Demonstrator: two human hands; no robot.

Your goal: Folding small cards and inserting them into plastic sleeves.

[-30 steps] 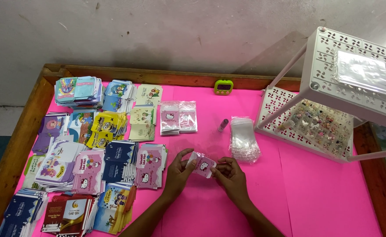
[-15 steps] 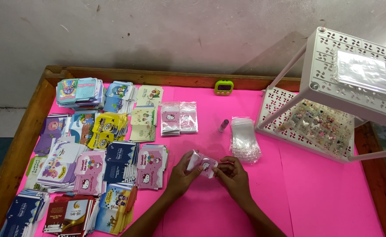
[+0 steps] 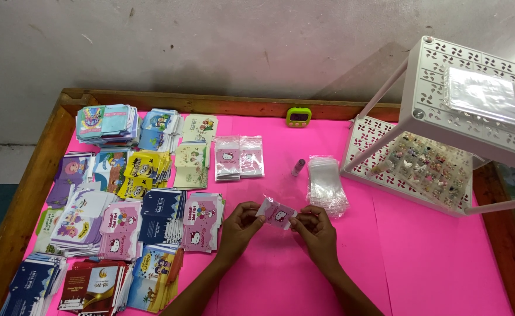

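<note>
Both my hands hold one small pink card with a cartoon cat (image 3: 276, 213) just above the pink tabletop (image 3: 421, 257). My left hand (image 3: 240, 227) pinches its left end, my right hand (image 3: 315, 229) its right end. The card sits slightly tilted and looks wrapped in clear plastic. A stack of empty clear sleeves (image 3: 326, 185) lies just beyond my right hand. Two sleeved pink cat cards (image 3: 239, 157) lie further back, in the middle.
Several piles of colourful printed cards (image 3: 122, 205) cover the table's left half. A white perforated shelf rack (image 3: 445, 126) with small trinkets stands at the right. A small green timer (image 3: 298, 117) and a small tube (image 3: 298, 167) lie near the back. A wooden rim (image 3: 29, 193) edges the table.
The card has turned in my fingers and moved slightly right. Both hands stay in nearly the same place over the table.
</note>
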